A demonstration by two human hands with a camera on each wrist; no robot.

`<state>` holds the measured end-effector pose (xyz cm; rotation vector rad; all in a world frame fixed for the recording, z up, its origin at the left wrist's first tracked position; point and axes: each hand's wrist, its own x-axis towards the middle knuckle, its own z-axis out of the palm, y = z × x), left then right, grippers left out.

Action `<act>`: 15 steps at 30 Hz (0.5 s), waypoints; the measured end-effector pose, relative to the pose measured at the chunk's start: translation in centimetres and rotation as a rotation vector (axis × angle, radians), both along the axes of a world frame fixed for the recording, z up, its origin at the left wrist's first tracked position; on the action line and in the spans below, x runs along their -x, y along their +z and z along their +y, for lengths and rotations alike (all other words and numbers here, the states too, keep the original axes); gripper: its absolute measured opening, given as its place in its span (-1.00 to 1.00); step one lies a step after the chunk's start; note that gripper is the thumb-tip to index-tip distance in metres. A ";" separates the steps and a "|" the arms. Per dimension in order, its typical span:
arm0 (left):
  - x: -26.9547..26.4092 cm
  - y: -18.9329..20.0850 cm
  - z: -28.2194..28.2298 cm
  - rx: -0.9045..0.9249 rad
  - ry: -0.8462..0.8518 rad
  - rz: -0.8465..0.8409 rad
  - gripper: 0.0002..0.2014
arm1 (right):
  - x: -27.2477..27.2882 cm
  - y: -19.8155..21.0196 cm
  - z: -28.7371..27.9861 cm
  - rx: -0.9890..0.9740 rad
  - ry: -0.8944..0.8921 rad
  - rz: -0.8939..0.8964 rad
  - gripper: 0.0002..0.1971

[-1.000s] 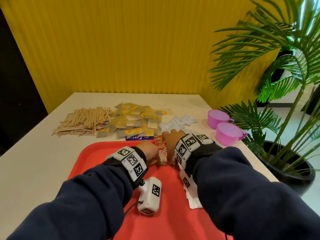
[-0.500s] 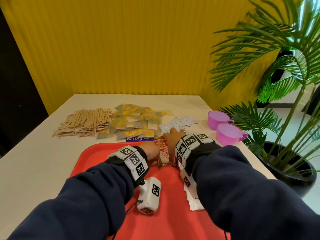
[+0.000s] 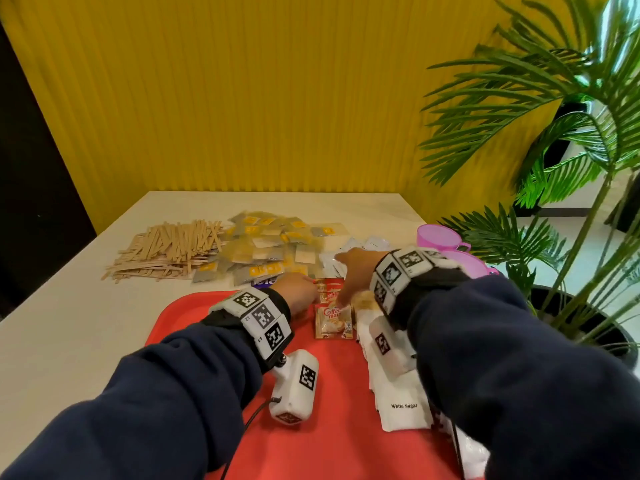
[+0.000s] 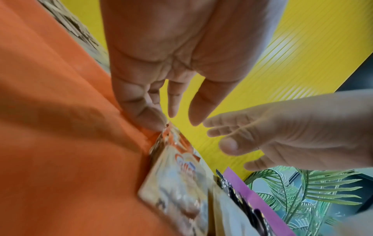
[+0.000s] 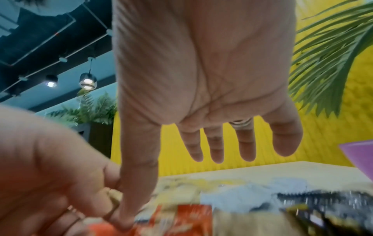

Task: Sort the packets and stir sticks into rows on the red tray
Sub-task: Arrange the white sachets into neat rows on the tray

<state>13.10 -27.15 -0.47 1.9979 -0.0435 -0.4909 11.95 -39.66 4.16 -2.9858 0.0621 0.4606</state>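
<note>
On the red tray (image 3: pixel 194 327), a creamer packet (image 3: pixel 334 320) lies flat by the far rim. The left hand (image 3: pixel 298 294) touches its far corner with straight fingers; the right hand (image 3: pixel 356 271), fingers spread, presses it with the thumb.

This looks like a cafe or an office break room. A pale worktop (image 3: pixel 69 323) stands against a bright yellow ribbed wall (image 3: pixel 242 98). On it lie a heap of wooden stir sticks (image 3: pixel 166 249), tea bag packets (image 3: pixel 273 247) and two pink cups (image 3: pixel 446 242). A big potted palm (image 3: pixel 571 150) stands beside it. The right wrist view shows hanging lamps (image 5: pixel 87 80) and bare pipes (image 5: pixel 48 20) on a dark ceiling.
</note>
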 end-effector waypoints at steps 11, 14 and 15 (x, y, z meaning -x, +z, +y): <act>-4.8 2.9 -1.6 -0.130 -0.038 -0.132 -0.67 | -3.6 3.8 -7.1 -0.015 -0.138 0.038 -0.33; -6.2 2.9 -2.6 -0.187 -0.078 -0.075 -0.63 | -5.4 3.3 -8.1 0.036 -0.115 0.077 -0.31; -6.6 2.8 -3.0 -0.206 -0.095 -0.051 -0.63 | -6.0 3.1 -8.3 0.057 -0.103 0.086 -0.31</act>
